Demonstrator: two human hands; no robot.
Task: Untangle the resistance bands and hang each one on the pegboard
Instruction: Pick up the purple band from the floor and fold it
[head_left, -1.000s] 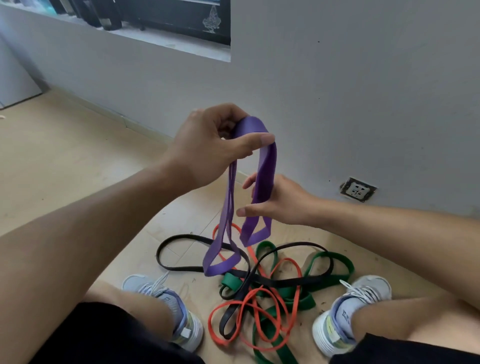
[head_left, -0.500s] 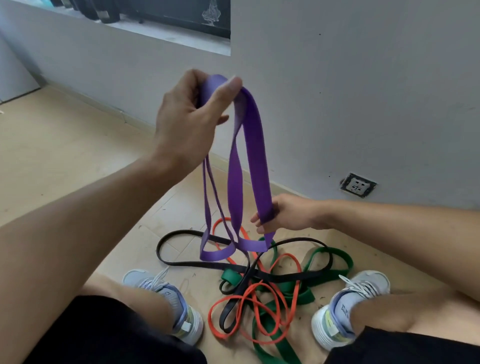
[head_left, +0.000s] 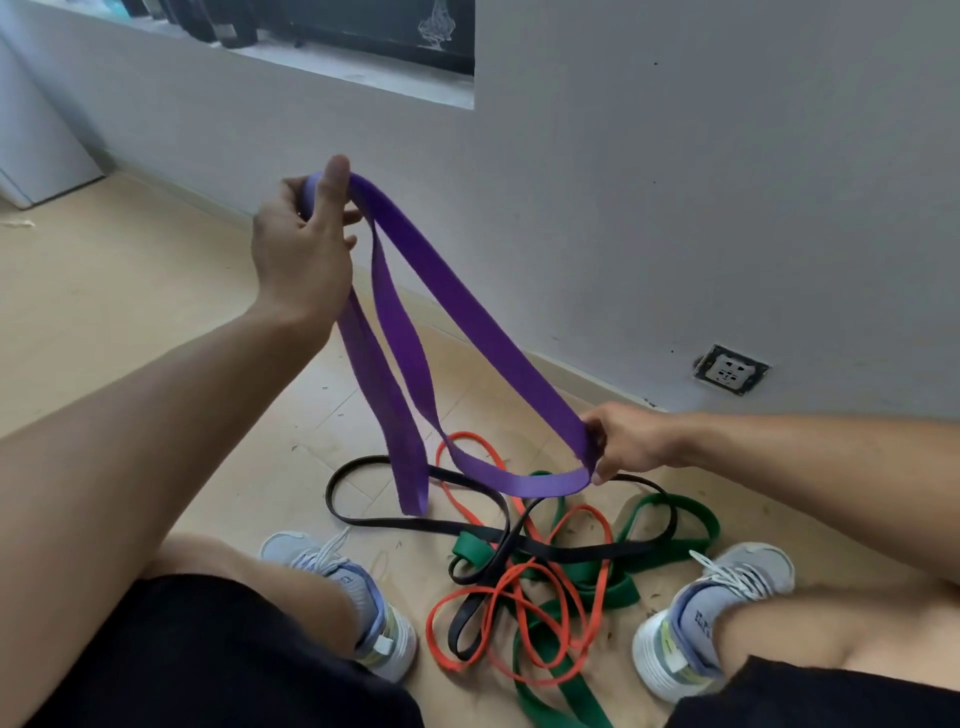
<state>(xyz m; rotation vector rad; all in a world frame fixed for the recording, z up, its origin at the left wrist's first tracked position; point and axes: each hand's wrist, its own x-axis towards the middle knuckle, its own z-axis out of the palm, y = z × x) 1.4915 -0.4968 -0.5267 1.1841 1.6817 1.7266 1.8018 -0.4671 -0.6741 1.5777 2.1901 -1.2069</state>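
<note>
A person crouched on a tan floor (head_left: 130, 291) holds a purple resistance band (head_left: 467, 322) stretched between both hands at the centre of the frame. The left hand (head_left: 304, 244), raised in the upper left of centre, has its thumb and fingers curled over the band's top fold. The right hand (head_left: 631, 441), lower and to the right of centre, pinches one strand of the band where it bends back toward the middle. Two further purple strands hang from the left hand, their lowest fold ending just above the pile below.

That pile fills the lower centre of the frame between two grey sneakers (head_left: 337, 577): a black band (head_left: 395, 525), an orange band (head_left: 524, 597) and a green band (head_left: 587, 582) looped over and under one another. Where each one passes through the knot is hard to make out. The green band runs off the bottom edge.

A grey wall (head_left: 675, 182) closes the scene behind, meeting the floor along a pale skirting that runs from the upper left to the right, with a wall socket (head_left: 731, 370) low at the right. Bare floor lies open at the left of the frame. Black shorts (head_left: 208, 654) and both knees crowd the bottom corners. A dark recess (head_left: 363, 26) in the wall at the top is cut off, its contents unclear. No pegboard shows.
</note>
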